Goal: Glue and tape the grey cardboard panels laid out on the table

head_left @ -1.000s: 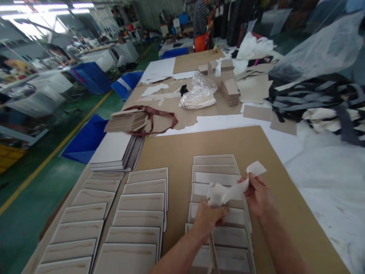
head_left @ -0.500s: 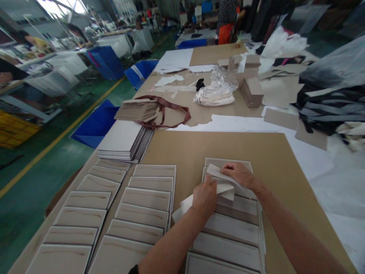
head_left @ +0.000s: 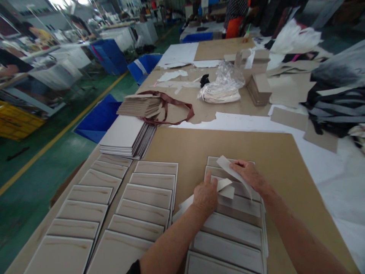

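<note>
My left hand (head_left: 205, 195) presses down on the right column of overlapping grey panels (head_left: 230, 236), fingers closed over crumpled white paper strips (head_left: 225, 187) that stick out on both sides of it. My right hand (head_left: 248, 176) pinches a long white paper strip (head_left: 232, 172) at the far end of that column and holds it lifted off the top panel. Two more columns of the same white-edged grey panels (head_left: 145, 205) lie to the left on a brown cardboard sheet (head_left: 228, 142).
A stack of grey boards (head_left: 125, 137) and a bundle of cards with a maroon strap (head_left: 168, 110) lie beyond the columns. Farther off are a plastic bag (head_left: 224, 89), cardboard pieces (head_left: 259, 87) and dark fabric (head_left: 339, 106). A person (head_left: 235, 17) stands at the table's far end.
Both hands came down from holding crumpled paper in the air onto the right column. The right hand moved to the far panel and peeled a strip upward. The view shifted forward.
</note>
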{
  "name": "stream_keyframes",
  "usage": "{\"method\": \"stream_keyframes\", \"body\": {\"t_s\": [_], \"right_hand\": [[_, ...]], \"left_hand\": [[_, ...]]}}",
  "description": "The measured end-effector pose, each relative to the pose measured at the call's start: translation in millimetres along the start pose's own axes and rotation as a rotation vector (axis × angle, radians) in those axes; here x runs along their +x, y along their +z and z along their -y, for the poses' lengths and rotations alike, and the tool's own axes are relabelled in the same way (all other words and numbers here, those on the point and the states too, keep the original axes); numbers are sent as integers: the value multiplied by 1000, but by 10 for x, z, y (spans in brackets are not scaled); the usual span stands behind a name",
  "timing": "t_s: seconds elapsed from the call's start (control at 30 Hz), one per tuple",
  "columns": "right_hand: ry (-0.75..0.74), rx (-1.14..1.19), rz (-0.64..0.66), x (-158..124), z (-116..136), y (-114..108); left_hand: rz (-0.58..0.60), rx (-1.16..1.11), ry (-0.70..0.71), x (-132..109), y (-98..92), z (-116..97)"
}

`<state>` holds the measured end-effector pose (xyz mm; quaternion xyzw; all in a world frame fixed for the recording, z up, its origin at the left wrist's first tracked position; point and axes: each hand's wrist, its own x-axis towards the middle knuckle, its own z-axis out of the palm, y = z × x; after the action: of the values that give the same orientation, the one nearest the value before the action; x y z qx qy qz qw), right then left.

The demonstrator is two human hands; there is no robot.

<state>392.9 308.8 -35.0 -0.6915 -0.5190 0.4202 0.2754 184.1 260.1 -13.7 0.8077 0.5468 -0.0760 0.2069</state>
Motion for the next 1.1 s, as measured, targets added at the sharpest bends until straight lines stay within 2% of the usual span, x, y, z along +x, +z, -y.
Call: {"method": "stream_keyframes", "body": {"t_s": [0.17, 0.43, 0.67, 0.83, 1.1], "right_hand": [[-15, 55, 6, -88, -123, 11], [7, 36, 128, -70, -155, 43], [28, -38, 249, -41, 61, 69], [16, -109, 371, 77, 161, 160], [23, -260, 410, 227, 228, 261]], "left_hand": [[-1, 21, 28, -2, -12, 14], [13, 2, -7, -49, -106, 55], [-22, -92, 19, -138, 6, 177], [-41, -110, 57, -227, 105, 186], [-15, -64, 76, -177, 65, 164]]}}
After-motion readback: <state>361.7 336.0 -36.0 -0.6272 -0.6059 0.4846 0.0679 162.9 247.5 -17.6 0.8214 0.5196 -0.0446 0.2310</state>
